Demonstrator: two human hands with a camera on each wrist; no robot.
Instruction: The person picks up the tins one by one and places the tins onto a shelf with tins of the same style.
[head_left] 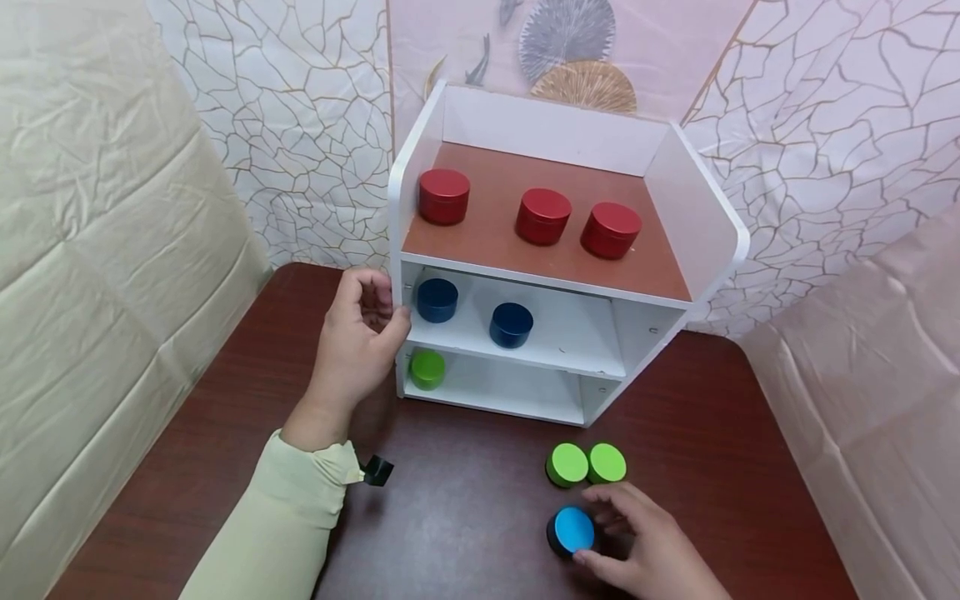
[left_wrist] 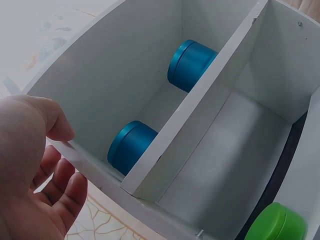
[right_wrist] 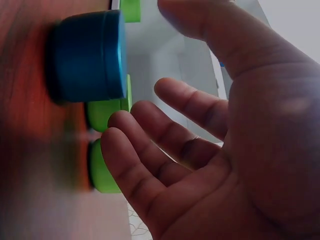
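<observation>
My left hand (head_left: 358, 337) holds the left side panel of a small white shelf unit (head_left: 517, 362), thumb at the front edge and fingers on the outer side. In the left wrist view, the thumb (left_wrist: 60, 127) lies over the panel's edge. My right hand (head_left: 648, 546) hovers at the right of a blue round tin (head_left: 573, 531) on the table, thumb and fingers spread with a gap between them. The right wrist view shows that tin (right_wrist: 87, 57) standing beyond the fingertips. Just behind it are two green tins (head_left: 567, 464), side by side.
Three red tins (head_left: 543, 217) stand on the unit's brown top. Two blue tins (head_left: 512, 325) sit on the middle shelf, and one green tin (head_left: 427, 369) is at the left of the bottom shelf. The dark wooden table (head_left: 442, 517) meets draped cloth around it.
</observation>
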